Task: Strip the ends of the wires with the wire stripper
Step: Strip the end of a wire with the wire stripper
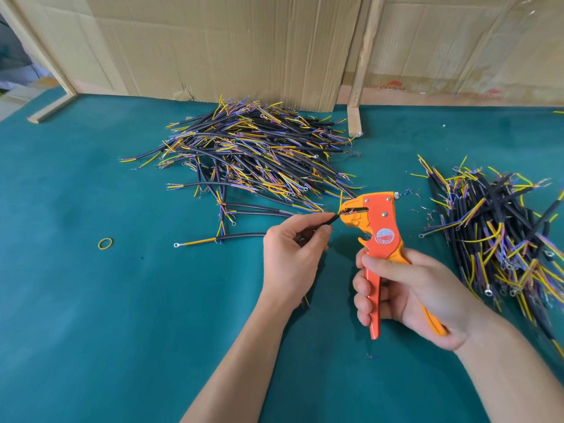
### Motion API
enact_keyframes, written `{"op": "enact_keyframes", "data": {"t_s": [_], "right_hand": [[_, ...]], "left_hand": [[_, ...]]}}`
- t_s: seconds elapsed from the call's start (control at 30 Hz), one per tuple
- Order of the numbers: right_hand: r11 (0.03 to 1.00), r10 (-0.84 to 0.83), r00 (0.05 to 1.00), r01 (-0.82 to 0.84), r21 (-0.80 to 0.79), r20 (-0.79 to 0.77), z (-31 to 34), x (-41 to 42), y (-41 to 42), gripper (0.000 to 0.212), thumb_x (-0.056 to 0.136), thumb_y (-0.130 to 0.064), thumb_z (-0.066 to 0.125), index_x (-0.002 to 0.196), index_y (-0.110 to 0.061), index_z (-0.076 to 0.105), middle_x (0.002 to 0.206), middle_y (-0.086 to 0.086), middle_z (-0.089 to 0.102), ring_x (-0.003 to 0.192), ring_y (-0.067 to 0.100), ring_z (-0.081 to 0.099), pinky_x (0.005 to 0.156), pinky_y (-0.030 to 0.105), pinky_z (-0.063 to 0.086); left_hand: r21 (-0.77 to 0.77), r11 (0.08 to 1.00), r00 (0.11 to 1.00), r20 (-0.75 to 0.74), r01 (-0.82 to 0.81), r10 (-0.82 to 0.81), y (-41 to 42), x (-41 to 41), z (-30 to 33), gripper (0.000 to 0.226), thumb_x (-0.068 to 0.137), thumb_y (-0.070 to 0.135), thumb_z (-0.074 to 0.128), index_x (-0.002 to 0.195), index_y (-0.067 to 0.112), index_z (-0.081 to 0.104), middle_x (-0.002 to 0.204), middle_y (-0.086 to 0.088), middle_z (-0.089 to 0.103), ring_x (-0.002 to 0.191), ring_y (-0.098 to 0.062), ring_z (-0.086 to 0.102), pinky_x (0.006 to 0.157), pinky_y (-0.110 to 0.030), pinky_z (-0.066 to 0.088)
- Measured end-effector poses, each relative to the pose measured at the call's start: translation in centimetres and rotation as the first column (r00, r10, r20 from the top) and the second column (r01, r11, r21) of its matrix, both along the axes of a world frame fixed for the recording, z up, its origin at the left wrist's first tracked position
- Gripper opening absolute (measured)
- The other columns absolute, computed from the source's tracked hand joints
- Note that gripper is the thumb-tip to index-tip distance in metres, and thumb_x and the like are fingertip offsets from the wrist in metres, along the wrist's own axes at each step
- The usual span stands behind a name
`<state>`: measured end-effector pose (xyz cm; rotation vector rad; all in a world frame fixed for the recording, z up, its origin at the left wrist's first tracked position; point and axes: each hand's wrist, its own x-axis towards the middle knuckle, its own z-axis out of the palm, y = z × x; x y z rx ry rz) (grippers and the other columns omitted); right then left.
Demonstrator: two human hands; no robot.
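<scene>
My right hand point(406, 296) grips the handles of an orange wire stripper point(377, 227), which stands upright with its jaws pointing left. My left hand point(291, 254) pinches a black-sheathed cable point(331, 220) and holds its end in the stripper's jaws. Thin coloured strands show between the jaws. A large pile of black cables with yellow, blue and brown cores point(253, 157) lies behind my hands. A second pile point(500, 236) lies to the right.
The work surface is a teal mat point(122, 300). A yellow rubber band point(105, 243) lies at the left. Loose cables with ring terminals point(210, 239) lie left of my left hand. Cardboard sheets point(229, 47) and a wooden post point(360, 77) stand behind.
</scene>
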<state>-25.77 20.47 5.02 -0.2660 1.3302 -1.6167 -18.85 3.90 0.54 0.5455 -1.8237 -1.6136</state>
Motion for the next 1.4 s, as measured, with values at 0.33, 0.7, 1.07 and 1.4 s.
{"op": "enact_keyframes", "data": {"t_s": [0.33, 0.7, 1.07, 1.4], "right_hand": [[1.000, 0.012, 1.000, -0.012, 0.013, 0.000, -0.15, -0.11, 0.00, 0.039, 0.078, -0.020, 0.077, 0.107, -0.006, 0.056, 0.079, 0.024, 0.057, 0.066, 0.038, 0.056, 0.059, 0.047, 0.054], [0.999, 0.044, 0.999, -0.044, 0.012, 0.003, -0.37, -0.40, 0.28, 0.033, 0.079, -0.019, 0.078, 0.102, -0.006, 0.058, 0.079, 0.024, 0.056, 0.065, 0.038, 0.055, 0.060, 0.047, 0.053], [0.998, 0.057, 0.998, -0.057, 0.007, 0.003, -0.52, -0.46, 0.28, 0.032, 0.081, -0.023, 0.076, 0.097, -0.010, 0.051, 0.072, 0.019, 0.053, 0.057, 0.033, 0.052, 0.053, 0.043, 0.051], [0.998, 0.059, 0.998, -0.059, 0.018, 0.004, -0.36, -0.30, 0.35, 0.028, 0.083, -0.021, 0.077, 0.082, -0.011, 0.051, 0.066, 0.017, 0.048, 0.051, 0.029, 0.046, 0.049, 0.038, 0.045]], "left_hand": [[0.012, 1.000, 1.000, -0.008, 0.013, -0.013, -0.04, 0.00, -0.01, 0.022, 0.090, 0.003, 0.068, 0.099, 0.020, 0.081, 0.067, 0.014, 0.068, 0.055, -0.003, 0.058, 0.056, -0.012, 0.043], [0.002, 0.999, 0.999, -0.008, 0.033, -0.033, -0.22, -0.03, -0.04, 0.023, 0.092, 0.004, 0.067, 0.099, 0.022, 0.080, 0.073, 0.014, 0.070, 0.058, -0.005, 0.059, 0.058, -0.012, 0.044], [0.009, 0.998, 0.998, -0.003, 0.066, -0.066, -0.43, -0.07, 0.01, 0.023, 0.094, 0.001, 0.065, 0.103, 0.016, 0.079, 0.079, 0.011, 0.069, 0.060, -0.006, 0.056, 0.062, -0.016, 0.045], [-0.003, 0.997, 0.997, -0.011, 0.082, -0.082, -0.62, -0.06, -0.26, 0.023, 0.093, 0.002, 0.064, 0.103, 0.016, 0.079, 0.077, 0.016, 0.065, 0.060, -0.005, 0.054, 0.060, -0.013, 0.043]]}}
